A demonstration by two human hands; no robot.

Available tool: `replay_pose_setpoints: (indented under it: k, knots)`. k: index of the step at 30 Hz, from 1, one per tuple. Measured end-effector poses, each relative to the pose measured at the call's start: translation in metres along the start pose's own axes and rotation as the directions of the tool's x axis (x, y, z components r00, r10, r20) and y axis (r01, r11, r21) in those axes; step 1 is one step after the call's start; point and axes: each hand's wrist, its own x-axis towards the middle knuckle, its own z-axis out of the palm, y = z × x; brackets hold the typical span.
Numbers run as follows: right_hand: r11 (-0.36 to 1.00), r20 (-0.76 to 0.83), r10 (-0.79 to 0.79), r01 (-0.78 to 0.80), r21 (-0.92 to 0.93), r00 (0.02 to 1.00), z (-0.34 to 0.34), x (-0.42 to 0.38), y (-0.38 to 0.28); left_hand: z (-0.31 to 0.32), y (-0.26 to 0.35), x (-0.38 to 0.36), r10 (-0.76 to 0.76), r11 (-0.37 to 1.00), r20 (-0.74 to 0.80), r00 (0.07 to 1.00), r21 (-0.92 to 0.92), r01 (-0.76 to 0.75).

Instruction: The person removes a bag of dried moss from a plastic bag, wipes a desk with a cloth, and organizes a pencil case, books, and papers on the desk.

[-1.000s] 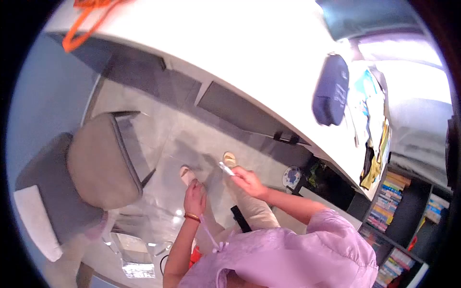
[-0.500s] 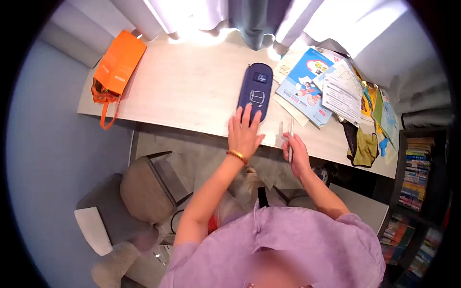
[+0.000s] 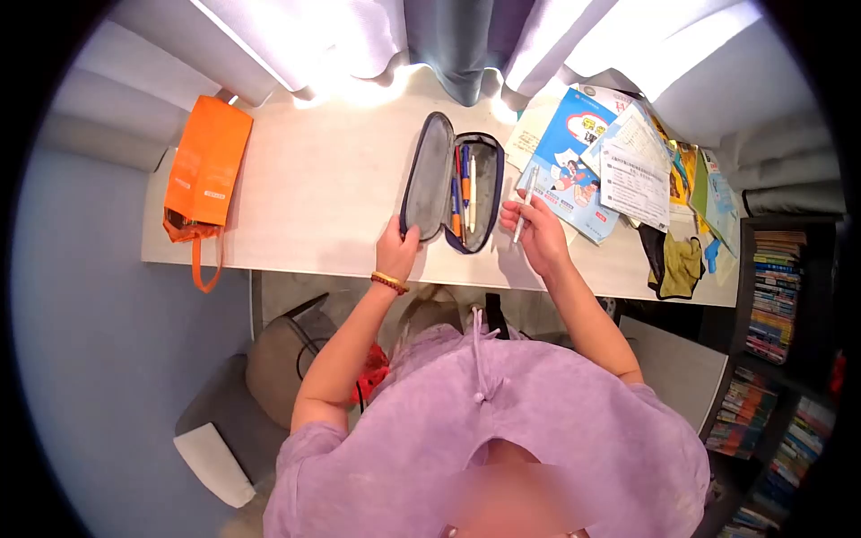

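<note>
Blue booklet (image 3: pixel 572 170), upper right of frame: Chinese title, only "课" reads clearly. Print on the white sheet (image 3: pixel 635 184) beside it, orange bag (image 3: pixel 208 161) at left and book spines (image 3: pixel 775 300) at far right: too small or blurred.

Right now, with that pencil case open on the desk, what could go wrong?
The open pencil case lies near the front edge of the desk, so a tug by the left hand on its lid might spill the pens inside. The pale pen in the right hand could also slip, or mark the blue booklet close by.
</note>
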Motion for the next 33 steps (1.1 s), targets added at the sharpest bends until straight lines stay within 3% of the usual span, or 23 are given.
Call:
replay_pose_setpoints:
  k: [2, 3, 5, 6, 7, 10, 11, 14, 16, 17, 19, 21, 23, 24, 25, 26, 27, 29, 30, 33]
  knots:
    - [1.0, -0.012, -0.026, 0.026, -0.009, 1.0, 0.013, 0.015, 0.007, -0.01, -0.004, 0.006, -0.206, 0.95, 0.14, 0.969, -0.211, 0.232]
    - [1.0, -0.026, -0.02, 0.02, -0.009, 0.999, 0.019, 0.022, 0.011, -0.013, -0.006, 0.009, -0.217, 0.947, 0.15, 0.965, -0.209, 0.245]
    - [0.975, 0.086, -0.081, 0.097, -0.2, 0.993, 0.029, 0.031, 0.018, -0.017, -0.008, 0.014, -0.22, 0.962, 0.183, 0.958, -0.124, 0.245]
    - [0.942, -0.051, -0.087, 0.066, -0.33, 0.995, 0.026, 0.037, 0.027, -0.017, -0.006, 0.016, -0.227, 0.96, 0.189, 0.955, -0.124, 0.252]
    - [0.942, -0.057, -0.083, 0.06, -0.331, 0.995, 0.02, 0.04, 0.031, -0.017, -0.001, 0.014, -0.203, 0.965, 0.209, 0.957, -0.125, 0.232]
    - [0.733, 0.026, -0.079, 0.075, -0.676, 0.997, 0.008, 0.043, 0.025, -0.017, -0.006, 0.019, -0.111, 0.987, 0.199, 0.974, -0.091, 0.131]
    - [0.727, 0.034, -0.075, 0.079, -0.682, 0.997, 0.006, 0.042, 0.022, -0.017, -0.008, 0.02, -0.045, 0.997, 0.174, 0.984, -0.048, 0.054]
    - [0.621, 0.151, -0.091, 0.174, -0.764, 0.984, 0.0, 0.038, 0.016, -0.018, 0.008, 0.018, -0.102, 0.993, 0.137, 0.985, -0.041, 0.109]
    - [0.24, 0.41, -0.203, 0.451, -0.859, 0.889, 0.004, 0.033, 0.012, -0.014, 0.003, 0.011, -0.08, 0.989, 0.114, 0.99, -0.111, 0.093]
    - [0.25, 0.419, -0.201, 0.46, -0.852, 0.886, 0.004, 0.033, 0.013, -0.013, -0.002, 0.011, -0.041, 0.981, 0.106, 0.994, -0.184, 0.06]
    - [0.049, 0.497, -0.156, 0.51, -0.859, 0.853, 0.0, 0.034, 0.013, -0.015, 0.01, 0.007, 0.017, 0.998, 0.093, 0.995, -0.069, -0.011]
    - [0.098, 0.464, -0.122, 0.476, -0.874, 0.877, -0.001, 0.038, 0.004, -0.014, 0.05, -0.002, 0.006, 0.944, 0.105, 0.994, 0.326, -0.04]
    - [0.474, 0.196, 0.04, 0.154, -0.867, 0.98, -0.003, 0.046, -0.001, -0.006, 0.06, -0.006, -0.013, 0.97, 0.122, 0.992, 0.244, -0.018]
    - [0.708, 0.212, 0.045, 0.119, -0.696, 0.976, -0.006, 0.051, -0.001, -0.003, 0.063, -0.008, 0.138, 0.967, 0.242, 0.96, 0.176, -0.183]
    - [0.712, 0.212, 0.05, 0.115, -0.693, 0.976, -0.01, 0.054, -0.004, -0.001, 0.065, -0.009, 0.287, 0.938, 0.346, 0.893, 0.091, -0.336]
    - [0.767, 0.168, 0.027, 0.087, -0.636, 0.985, -0.014, 0.056, -0.008, 0.0, 0.063, -0.008, 0.318, 0.903, 0.385, 0.866, 0.155, -0.4]
    - [0.816, 0.121, 0.011, 0.061, -0.575, 0.993, -0.016, 0.057, -0.012, 0.001, 0.059, -0.005, 0.311, 0.905, 0.382, 0.87, 0.159, -0.394]
    - [0.779, 0.153, 0.062, 0.048, -0.625, 0.986, -0.031, 0.056, -0.008, 0.0, 0.042, 0.0, 0.288, 0.836, 0.33, 0.899, 0.37, -0.404]
    - [0.794, 0.149, 0.074, 0.032, -0.607, 0.986, -0.033, 0.055, -0.008, -0.001, 0.035, 0.004, 0.189, 0.824, 0.289, 0.938, 0.472, -0.312]
    - [0.816, 0.134, 0.135, -0.033, -0.578, 0.982, -0.03, 0.049, -0.008, 0.005, 0.023, -0.003, 0.081, 0.767, 0.267, 0.96, 0.599, -0.231]
